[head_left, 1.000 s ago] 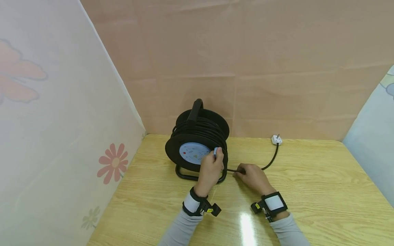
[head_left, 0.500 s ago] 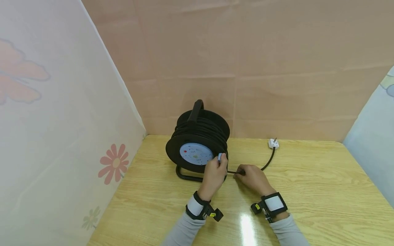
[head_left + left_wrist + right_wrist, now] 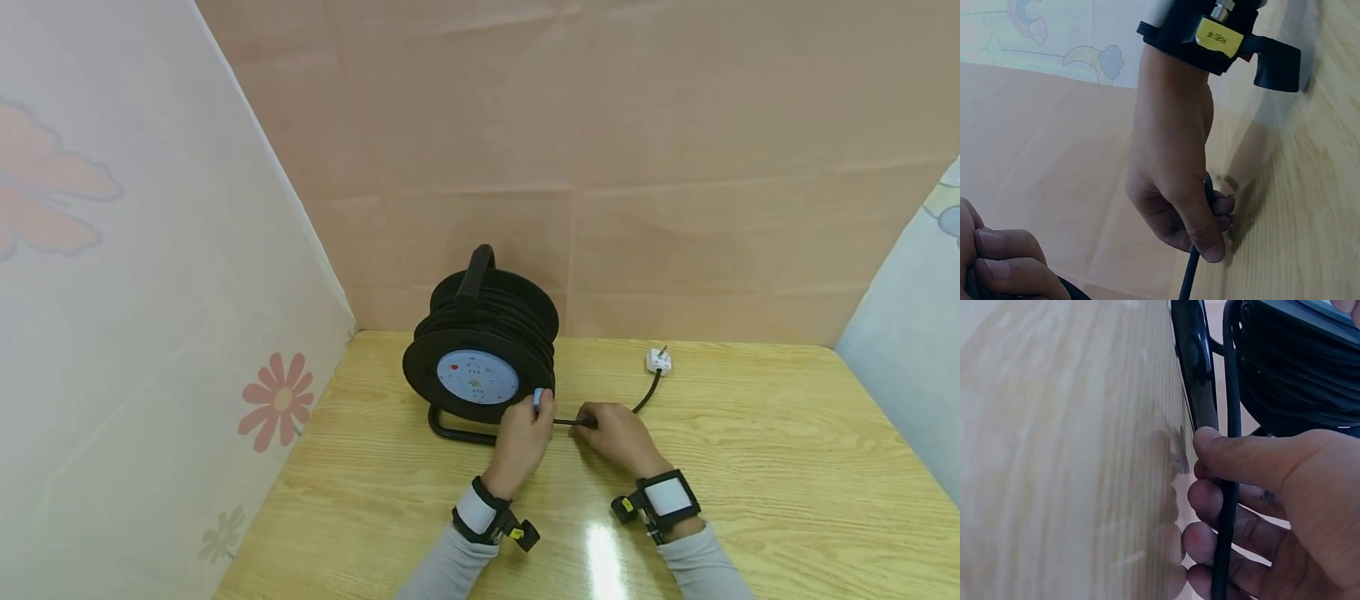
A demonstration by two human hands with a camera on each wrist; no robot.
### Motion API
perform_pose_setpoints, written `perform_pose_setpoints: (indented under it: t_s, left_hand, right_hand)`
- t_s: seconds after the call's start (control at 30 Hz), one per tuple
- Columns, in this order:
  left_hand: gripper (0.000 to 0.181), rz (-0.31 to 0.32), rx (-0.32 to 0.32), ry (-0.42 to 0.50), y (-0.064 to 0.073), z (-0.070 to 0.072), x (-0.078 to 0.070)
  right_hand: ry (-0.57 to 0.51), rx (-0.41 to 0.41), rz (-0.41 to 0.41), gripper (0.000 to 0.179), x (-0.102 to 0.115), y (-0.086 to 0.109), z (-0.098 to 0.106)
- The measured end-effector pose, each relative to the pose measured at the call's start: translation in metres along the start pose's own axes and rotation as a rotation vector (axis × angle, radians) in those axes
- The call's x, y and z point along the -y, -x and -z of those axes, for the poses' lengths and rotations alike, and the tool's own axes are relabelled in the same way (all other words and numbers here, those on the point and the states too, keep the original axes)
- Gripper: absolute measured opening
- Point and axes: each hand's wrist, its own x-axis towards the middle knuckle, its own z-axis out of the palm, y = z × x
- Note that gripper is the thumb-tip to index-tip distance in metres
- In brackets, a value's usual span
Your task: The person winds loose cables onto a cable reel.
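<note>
A black cable reel (image 3: 424, 377) with a pale blue socket panel (image 3: 477, 377) stands upright on its tube frame. At the lower right of its front disc, my left hand (image 3: 522, 435) grips the light blue crank knob (image 3: 538, 398). To the right, my right hand (image 3: 618, 435) holds the black cable (image 3: 564, 422) between thumb and curled fingers, low over the table. The right wrist view shows the cable (image 3: 1230, 406) running up from those fingers to the reel. Beyond the right hand, the cable's short end carries a white plug (image 3: 658, 362), pins upward.
The wooden table (image 3: 780, 450) ends at a brown paper backdrop (image 3: 712, 208). A flower-patterned white sheet (image 3: 172, 250) borders the left side, and another patterned sheet (image 3: 907, 333) the right. The reel's black carrying handle (image 3: 476, 277) rises above the drum.
My left hand has moved down and slightly right with the knob, turning the reel clockwise. The plug has slid left and nearer, shortening the free cable end. My right hand has stayed put.
</note>
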Motion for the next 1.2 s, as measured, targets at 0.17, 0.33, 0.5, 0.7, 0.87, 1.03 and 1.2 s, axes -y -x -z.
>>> perform_pose_setpoints:
  t_s: [0.17, 0.33, 0.5, 0.7, 0.87, 1.03, 1.2]
  left_hand:
    - [0.054, 0.013, 0.019, -0.019, 0.002, -0.002, 0.006]
    - [0.053, 0.025, 0.032, -0.023, 0.004, -0.003, 0.011]
    - [0.053, 0.035, 0.036, -0.031, 0.006, -0.004, 0.015]
    - [0.053, 0.066, 0.023, -0.06, 0.009, -0.005, 0.024]
    - [0.051, 0.083, 0.008, -0.113, 0.012, -0.006, 0.031]
    - [0.05, 0.102, 0.016, -0.134, 0.016, -0.004, 0.038]
    - [0.051, 0.124, 0.037, -0.117, 0.018, 0.0, 0.047]
  right_hand:
    - [0.002, 0.002, 0.004, 0.009, -0.001, -0.001, 0.0]
    - [0.013, -0.006, 0.012, 0.01, -0.001, -0.001, -0.001]
    - [0.024, -0.027, 0.029, 0.012, 0.0, -0.001, 0.0]
    - [0.049, -0.05, 0.05, 0.014, -0.001, 0.0, 0.001]
    - [0.061, -0.068, 0.057, 0.015, -0.002, 0.001, 0.001]
    - [0.067, -0.067, 0.043, 0.015, -0.004, 0.0, 0.002]
    - [0.067, -0.073, 0.034, 0.015, -0.005, 0.001, 0.003]
